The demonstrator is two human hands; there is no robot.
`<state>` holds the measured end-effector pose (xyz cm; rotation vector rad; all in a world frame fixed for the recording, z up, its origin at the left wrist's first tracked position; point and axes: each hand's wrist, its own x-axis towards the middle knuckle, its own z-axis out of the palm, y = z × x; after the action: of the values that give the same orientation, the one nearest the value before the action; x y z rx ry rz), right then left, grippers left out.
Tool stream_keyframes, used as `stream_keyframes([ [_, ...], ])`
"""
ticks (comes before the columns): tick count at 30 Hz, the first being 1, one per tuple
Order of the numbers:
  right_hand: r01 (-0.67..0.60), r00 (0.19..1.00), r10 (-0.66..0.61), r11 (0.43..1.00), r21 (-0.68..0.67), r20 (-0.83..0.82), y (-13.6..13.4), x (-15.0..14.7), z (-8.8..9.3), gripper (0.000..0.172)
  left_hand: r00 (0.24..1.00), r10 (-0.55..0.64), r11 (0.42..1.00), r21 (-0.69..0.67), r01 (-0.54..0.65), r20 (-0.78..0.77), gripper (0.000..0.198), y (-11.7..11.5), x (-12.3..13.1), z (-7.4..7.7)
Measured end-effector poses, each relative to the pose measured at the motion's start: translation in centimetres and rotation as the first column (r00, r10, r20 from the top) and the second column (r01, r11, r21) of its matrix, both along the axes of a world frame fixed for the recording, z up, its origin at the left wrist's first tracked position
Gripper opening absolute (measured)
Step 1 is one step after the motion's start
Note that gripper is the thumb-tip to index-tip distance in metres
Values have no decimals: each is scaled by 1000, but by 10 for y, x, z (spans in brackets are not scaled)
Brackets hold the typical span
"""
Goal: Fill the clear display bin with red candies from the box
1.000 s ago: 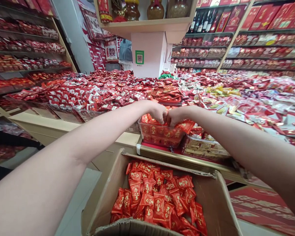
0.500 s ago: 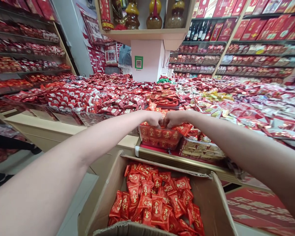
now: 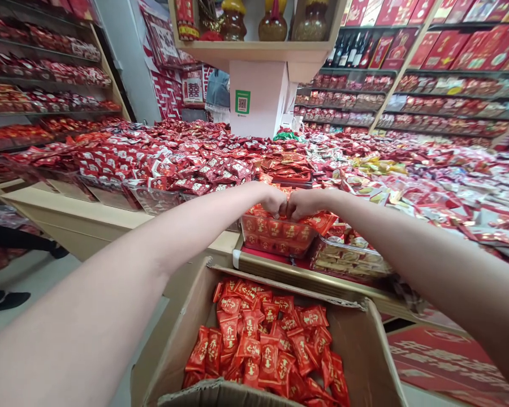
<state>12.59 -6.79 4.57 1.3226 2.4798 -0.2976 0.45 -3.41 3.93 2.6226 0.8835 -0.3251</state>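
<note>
- The fingers of your left hand point(image 3: 275, 202) curl in narrowly, right beside the curled fingers of your right hand point(image 3: 304, 203); whether either grips a sweet, this view cannot tell.
- At left, clear bins point(image 3: 156, 202) line the counter point(image 3: 106, 217), heaped with dark red and white packets point(image 3: 206, 169).
- Nearest you, below your hands, an open cardboard box point(image 3: 367, 350) holds a loose pile of gold-lettered red sweets point(image 3: 268, 359); plenty seems left in it.
- Under your hands, a clear tub point(image 3: 280, 250) holds similar sweets up to its rim; it looks nearly full, the work there well along.
- At its right corner, one red packet point(image 3: 323, 222) juts over the rim, seemingly unsettled.
- Just right, a clear tray point(image 3: 348, 247) holds cream-coloured pieces point(image 3: 343, 263).
</note>
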Motion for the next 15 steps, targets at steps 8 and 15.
stream_keyframes([
  [8,85,996,-85,996,16,26,-4,-1,2,33,993,-38,993,106,50,-115,31,-12,-6,7],
  [15,94,995,-94,995,-8,11,-4,-1,2,28,997,-9,979,202,24,-75,35,-20,-21,17],
])
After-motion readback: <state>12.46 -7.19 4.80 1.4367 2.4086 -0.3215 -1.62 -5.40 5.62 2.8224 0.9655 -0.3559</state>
